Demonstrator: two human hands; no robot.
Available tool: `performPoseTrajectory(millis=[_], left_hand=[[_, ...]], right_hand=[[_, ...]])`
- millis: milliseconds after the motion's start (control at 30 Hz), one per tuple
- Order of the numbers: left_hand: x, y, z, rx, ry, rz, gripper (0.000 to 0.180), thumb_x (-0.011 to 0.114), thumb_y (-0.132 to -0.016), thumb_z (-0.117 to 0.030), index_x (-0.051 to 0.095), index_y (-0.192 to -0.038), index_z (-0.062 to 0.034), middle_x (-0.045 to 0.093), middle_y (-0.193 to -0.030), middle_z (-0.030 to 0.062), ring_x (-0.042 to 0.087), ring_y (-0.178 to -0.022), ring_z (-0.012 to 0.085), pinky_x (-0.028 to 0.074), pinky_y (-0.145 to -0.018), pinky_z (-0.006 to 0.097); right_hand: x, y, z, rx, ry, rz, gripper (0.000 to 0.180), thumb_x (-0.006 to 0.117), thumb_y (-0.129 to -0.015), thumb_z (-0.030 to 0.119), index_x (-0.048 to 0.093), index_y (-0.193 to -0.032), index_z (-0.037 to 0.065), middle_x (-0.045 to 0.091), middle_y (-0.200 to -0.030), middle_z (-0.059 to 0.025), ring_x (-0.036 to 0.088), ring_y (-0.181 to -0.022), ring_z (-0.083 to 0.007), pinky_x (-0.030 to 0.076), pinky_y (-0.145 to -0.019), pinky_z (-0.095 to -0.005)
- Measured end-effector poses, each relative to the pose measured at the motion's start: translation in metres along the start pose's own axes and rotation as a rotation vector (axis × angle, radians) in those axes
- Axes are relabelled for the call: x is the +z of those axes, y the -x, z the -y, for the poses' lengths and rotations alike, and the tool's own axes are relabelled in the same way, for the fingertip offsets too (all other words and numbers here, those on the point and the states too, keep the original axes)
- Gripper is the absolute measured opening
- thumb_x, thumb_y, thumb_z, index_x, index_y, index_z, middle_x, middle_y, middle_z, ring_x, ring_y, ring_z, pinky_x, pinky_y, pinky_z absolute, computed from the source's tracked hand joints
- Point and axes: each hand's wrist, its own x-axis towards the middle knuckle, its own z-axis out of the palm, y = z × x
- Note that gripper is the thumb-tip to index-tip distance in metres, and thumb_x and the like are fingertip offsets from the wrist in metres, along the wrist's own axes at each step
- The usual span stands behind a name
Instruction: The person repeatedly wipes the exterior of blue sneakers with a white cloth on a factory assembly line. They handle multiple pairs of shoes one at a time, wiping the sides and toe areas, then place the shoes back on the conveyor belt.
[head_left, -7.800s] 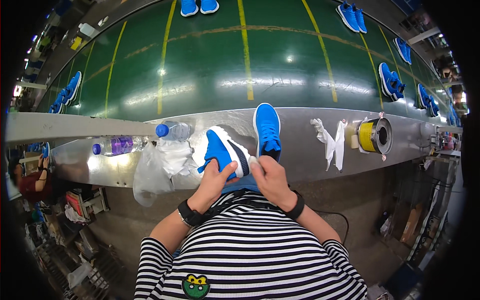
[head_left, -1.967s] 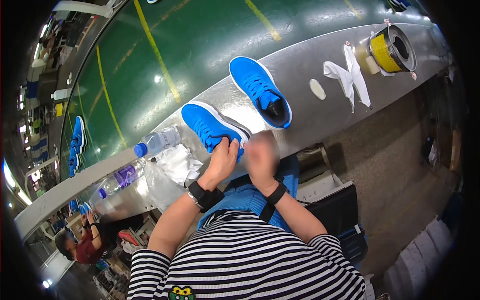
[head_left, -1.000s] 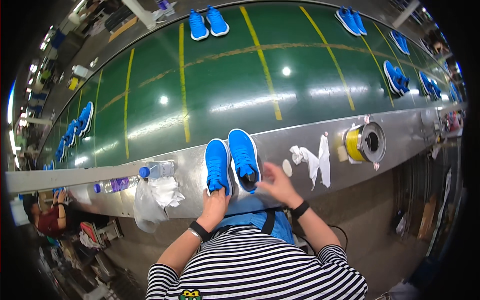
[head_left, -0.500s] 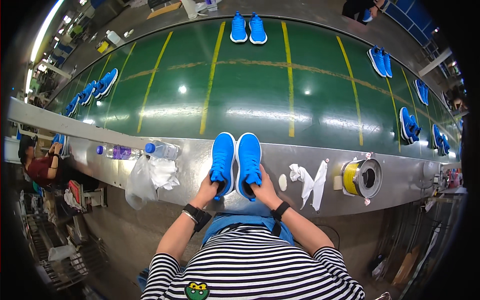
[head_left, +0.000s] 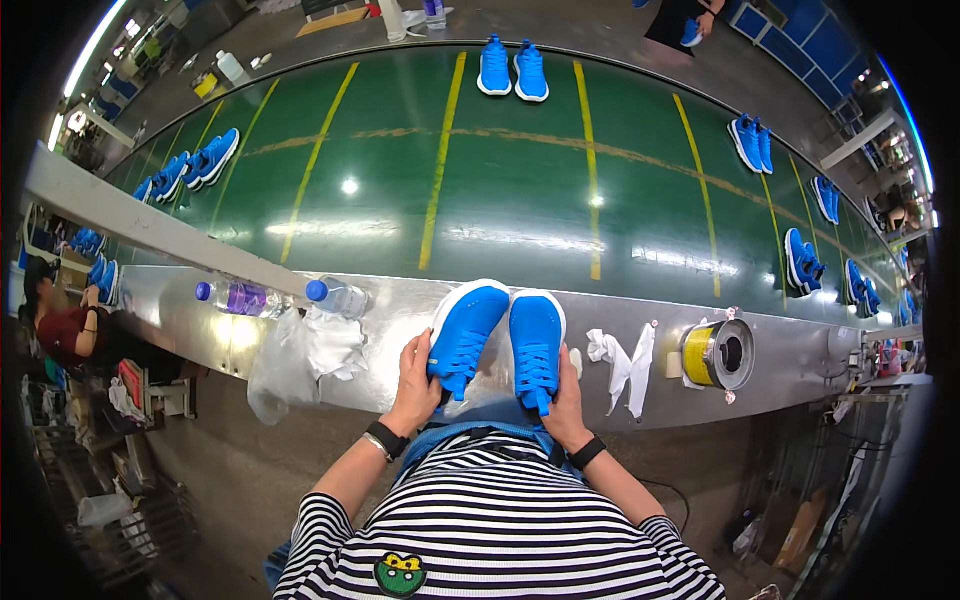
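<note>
Two blue sneakers with white soles are in front of me over the metal ledge, toes pointing away. My left hand (head_left: 412, 388) is closed around the outer heel side of the left sneaker (head_left: 470, 332), which is turned with its toe to the right. My right hand (head_left: 568, 402) grips the outer heel side of the right sneaker (head_left: 536, 338), which points nearly straight ahead. A gap separates the two shoes. Most of my fingertips are hidden behind the shoes.
Beyond the metal ledge (head_left: 400, 300) runs a green conveyor belt (head_left: 520, 200) carrying several blue sneaker pairs. Left on the ledge are bottles (head_left: 338, 298), a plastic bag (head_left: 283, 370) and crumpled white paper (head_left: 335, 345). White cloth strips (head_left: 630, 370) and a yellow-labelled can (head_left: 712, 355) sit right.
My hands have moved apart and shifted from the shoe openings to the outer sides. The sneakers have separated, and the left one has turned its toe to the right.
</note>
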Motion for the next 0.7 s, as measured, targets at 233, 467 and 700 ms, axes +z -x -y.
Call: performPoseTrajectory(millis=[233,467,700], left_hand=[[-0.023,0.002,0.003,-0.019,-0.085,-0.076,0.081,0.069,-0.058,-0.009,0.035,-0.13,0.0001,0.04,-0.115,0.0207,0.043,-0.104,0.0369,0.037,-0.089,0.042],[-0.026,0.007,0.004,-0.093,-0.207,-0.085,0.083,0.074,-0.056,-0.016,0.036,-0.128,0.0,0.039,-0.114,0.0221,0.043,-0.101,0.0374,0.037,-0.084,0.044],[-0.006,0.006,0.025,-0.136,-0.051,0.058,0.071,0.074,-0.069,-0.024,0.039,-0.125,0.0018,0.043,-0.11,0.0212,0.045,-0.102,0.0349,0.039,-0.087,0.04]], right_hand=[[0.013,-0.003,0.023,0.064,0.173,-0.057,0.08,0.062,-0.064,0.007,0.027,-0.135,-0.001,0.041,-0.114,-0.0229,0.04,-0.107,-0.0382,0.031,-0.096,-0.0436],[0.029,-0.009,0.035,0.071,0.239,-0.087,0.084,0.066,-0.062,0.011,0.026,-0.135,-0.001,0.038,-0.115,-0.0229,0.038,-0.107,-0.0382,0.031,-0.096,-0.0446],[0.051,-0.019,0.028,0.034,0.304,0.089,0.089,0.077,-0.064,0.027,0.029,-0.134,0.0,0.038,-0.12,-0.0219,0.037,-0.114,-0.0371,0.032,-0.097,-0.0431]])
